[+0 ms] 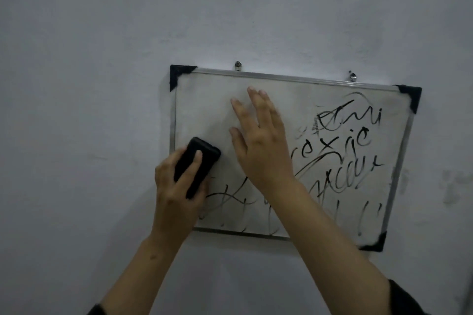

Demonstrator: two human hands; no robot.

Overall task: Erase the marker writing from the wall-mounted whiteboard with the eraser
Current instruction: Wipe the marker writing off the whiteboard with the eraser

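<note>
A small whiteboard (210,100) with a metal frame and black corner caps hangs slightly tilted on the wall. Black marker writing (350,146) covers its right half and bottom strip; the upper left area is wiped to a grey smear. My left hand (176,186) grips a black eraser (195,165) pressed against the board's lower left part. My right hand (261,140) lies flat on the middle of the board, fingers spread and pointing up, holding nothing.
The board hangs from two metal hooks (238,66) on a plain grey-white wall (102,59). Smudge marks (455,186) sit on the wall to the right of the frame.
</note>
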